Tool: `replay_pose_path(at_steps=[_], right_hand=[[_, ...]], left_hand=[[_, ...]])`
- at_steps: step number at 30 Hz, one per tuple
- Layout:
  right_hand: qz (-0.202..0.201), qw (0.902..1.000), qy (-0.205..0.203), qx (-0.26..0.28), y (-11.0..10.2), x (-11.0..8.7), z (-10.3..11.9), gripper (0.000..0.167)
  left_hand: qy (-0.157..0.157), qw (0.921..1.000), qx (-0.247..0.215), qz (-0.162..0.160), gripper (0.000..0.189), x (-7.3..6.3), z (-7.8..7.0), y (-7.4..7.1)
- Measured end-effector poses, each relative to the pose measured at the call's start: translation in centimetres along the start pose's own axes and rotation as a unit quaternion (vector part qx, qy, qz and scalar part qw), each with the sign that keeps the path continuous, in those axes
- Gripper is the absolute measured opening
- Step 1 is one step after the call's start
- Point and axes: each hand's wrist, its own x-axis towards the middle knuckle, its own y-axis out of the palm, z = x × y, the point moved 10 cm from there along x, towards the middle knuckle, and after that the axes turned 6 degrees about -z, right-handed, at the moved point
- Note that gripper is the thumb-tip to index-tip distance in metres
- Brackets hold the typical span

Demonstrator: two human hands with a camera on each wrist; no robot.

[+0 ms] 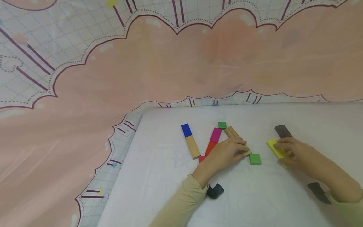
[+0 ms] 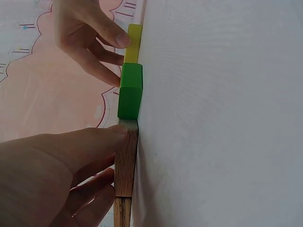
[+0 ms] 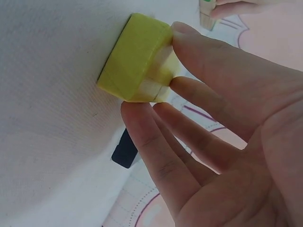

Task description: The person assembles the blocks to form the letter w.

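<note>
My left hand [image 1: 222, 154] pinches a plain wooden block [image 2: 125, 163] lying on the table, thumb at its near end. A grooved wooden block [image 1: 232, 132] adjoins its far end, and a green square block [image 1: 255, 159] lies at its near end. My right hand [image 1: 303, 154] holds a yellow block [image 3: 132, 56] between thumb and fingertips, low over the white surface. Just beyond that hand is a dark grey block [image 1: 283, 131], partly covered by the fingers in the head view.
To the left, a blue block [image 1: 186, 130] and a wooden block [image 1: 193, 147] form a slanted line. A magenta block [image 1: 216, 135] and a red block [image 1: 210, 147] slant the other way, above a pinkish-red block [image 1: 201, 158]. Another green block [image 1: 222, 125] lies at the top.
</note>
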Motion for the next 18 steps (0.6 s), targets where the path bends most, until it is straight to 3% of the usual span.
replay_pose_path(at_steps=[9, 18], right_hand=[[0.002, 1.0, 0.006, -0.001, -0.15, 0.27, 0.0, 0.05], [0.015, 0.9984, 0.051, 0.021, 0.24, 0.56, -0.46, 0.053]], left_hand=[[-0.002, 1.0, -0.002, 0.003, 0.033, 0.05, 0.03, 0.04], [-0.001, 1.0, -0.001, 0.0, 0.032, 0.0, 0.12, 0.11]])
